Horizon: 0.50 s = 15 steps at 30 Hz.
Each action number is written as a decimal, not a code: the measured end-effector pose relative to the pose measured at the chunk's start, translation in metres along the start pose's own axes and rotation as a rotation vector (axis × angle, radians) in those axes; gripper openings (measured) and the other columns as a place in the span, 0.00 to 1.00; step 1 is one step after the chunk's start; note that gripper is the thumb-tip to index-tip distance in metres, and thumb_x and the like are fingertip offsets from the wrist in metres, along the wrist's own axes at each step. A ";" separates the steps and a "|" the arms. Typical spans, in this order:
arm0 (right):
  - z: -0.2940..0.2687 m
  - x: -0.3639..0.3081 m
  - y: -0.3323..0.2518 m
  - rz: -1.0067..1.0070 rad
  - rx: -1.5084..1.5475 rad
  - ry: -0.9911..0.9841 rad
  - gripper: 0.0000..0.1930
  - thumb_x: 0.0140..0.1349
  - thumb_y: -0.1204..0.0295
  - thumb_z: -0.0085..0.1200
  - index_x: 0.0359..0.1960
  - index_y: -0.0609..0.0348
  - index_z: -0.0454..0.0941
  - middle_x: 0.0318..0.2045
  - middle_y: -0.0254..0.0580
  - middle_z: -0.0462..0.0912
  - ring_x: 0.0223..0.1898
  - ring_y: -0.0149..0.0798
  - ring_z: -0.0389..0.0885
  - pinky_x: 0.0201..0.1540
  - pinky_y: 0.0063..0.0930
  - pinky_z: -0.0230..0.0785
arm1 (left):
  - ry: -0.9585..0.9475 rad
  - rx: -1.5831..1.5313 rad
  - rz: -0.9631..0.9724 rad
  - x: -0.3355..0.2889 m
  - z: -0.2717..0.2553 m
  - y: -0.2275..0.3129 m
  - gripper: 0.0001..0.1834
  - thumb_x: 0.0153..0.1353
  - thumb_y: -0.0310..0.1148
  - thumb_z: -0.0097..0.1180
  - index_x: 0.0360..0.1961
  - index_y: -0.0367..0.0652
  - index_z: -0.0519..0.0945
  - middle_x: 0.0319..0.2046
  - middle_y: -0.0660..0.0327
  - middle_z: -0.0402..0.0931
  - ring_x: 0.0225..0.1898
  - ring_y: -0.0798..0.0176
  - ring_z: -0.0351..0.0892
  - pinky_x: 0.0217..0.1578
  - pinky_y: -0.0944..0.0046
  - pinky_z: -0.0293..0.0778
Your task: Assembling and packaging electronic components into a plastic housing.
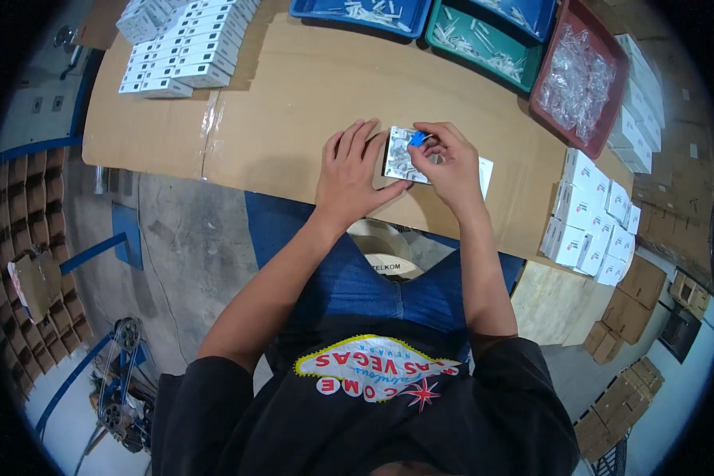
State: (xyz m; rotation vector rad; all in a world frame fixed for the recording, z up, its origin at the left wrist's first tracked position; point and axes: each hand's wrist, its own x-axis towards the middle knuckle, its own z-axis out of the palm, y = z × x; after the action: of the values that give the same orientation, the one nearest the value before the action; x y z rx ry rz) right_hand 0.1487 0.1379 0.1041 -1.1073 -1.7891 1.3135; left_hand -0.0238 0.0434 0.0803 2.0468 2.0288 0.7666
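The small clear bag (399, 154) of tiny parts lies on the cardboard-covered table (293, 111), near its front edge. My left hand (351, 173) rests flat at its nine o'clock, fingers spread and touching it. My right hand (446, 163) pinches a small blue piece (415, 140) over the bag (red tray (577, 75) at two o'clock).

Layout around the clear packet (401, 155) on the worktop (293, 103)

Trays (484, 36) lie behind it, one box stack (182, 44) far left (another stack (591, 218) right), both hands beside it.
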 end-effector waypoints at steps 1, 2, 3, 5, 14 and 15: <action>0.000 0.003 -0.007 -0.036 -0.085 -0.008 0.17 0.60 0.79 0.67 0.51 0.65 0.82 0.38 0.40 0.86 0.37 0.29 0.85 0.41 0.23 0.78 | -0.002 0.000 0.004 0.001 0.000 -0.002 0.44 0.54 0.62 0.66 0.65 0.43 0.73 0.67 0.54 0.67 0.72 0.51 0.61 0.71 0.45 0.55; 0.001 0.005 -0.010 -0.074 -0.169 -0.016 0.15 0.60 0.78 0.66 0.49 0.64 0.82 0.38 0.41 0.86 0.36 0.30 0.85 0.40 0.24 0.78 | -0.003 0.001 0.008 0.000 0.000 -0.002 0.44 0.55 0.62 0.66 0.65 0.43 0.73 0.67 0.54 0.67 0.72 0.52 0.61 0.71 0.45 0.54; 0.003 0.005 -0.010 -0.076 -0.168 -0.023 0.15 0.60 0.78 0.66 0.49 0.64 0.82 0.38 0.41 0.86 0.36 0.30 0.85 0.40 0.24 0.78 | 0.000 0.003 0.001 -0.001 0.000 -0.003 0.44 0.55 0.62 0.66 0.65 0.43 0.73 0.67 0.54 0.67 0.72 0.52 0.61 0.71 0.45 0.54; 0.003 0.006 -0.011 -0.061 -0.171 -0.021 0.11 0.62 0.76 0.66 0.45 0.65 0.83 0.37 0.42 0.88 0.35 0.32 0.86 0.38 0.24 0.78 | -0.011 -0.006 0.007 -0.001 -0.001 -0.003 0.44 0.55 0.63 0.65 0.64 0.43 0.73 0.67 0.54 0.67 0.72 0.53 0.61 0.71 0.45 0.54; -0.003 0.011 -0.011 -0.062 -0.343 -0.090 0.12 0.62 0.74 0.65 0.47 0.60 0.83 0.39 0.41 0.85 0.37 0.37 0.86 0.38 0.29 0.77 | -0.002 0.007 0.011 -0.001 -0.001 -0.004 0.43 0.55 0.63 0.63 0.64 0.43 0.74 0.67 0.55 0.67 0.72 0.54 0.61 0.71 0.46 0.54; -0.002 0.010 -0.015 -0.062 -0.344 -0.091 0.12 0.62 0.74 0.65 0.47 0.60 0.83 0.39 0.41 0.85 0.37 0.37 0.86 0.38 0.29 0.77 | -0.002 0.006 0.009 -0.001 -0.001 -0.004 0.43 0.55 0.63 0.63 0.64 0.43 0.74 0.67 0.55 0.67 0.72 0.54 0.61 0.71 0.46 0.54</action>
State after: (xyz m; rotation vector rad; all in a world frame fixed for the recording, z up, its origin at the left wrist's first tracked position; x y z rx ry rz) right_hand 0.1427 0.1453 0.1195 -1.1748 -2.1565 1.0590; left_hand -0.0277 0.0424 0.0787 2.0604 2.0246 0.7613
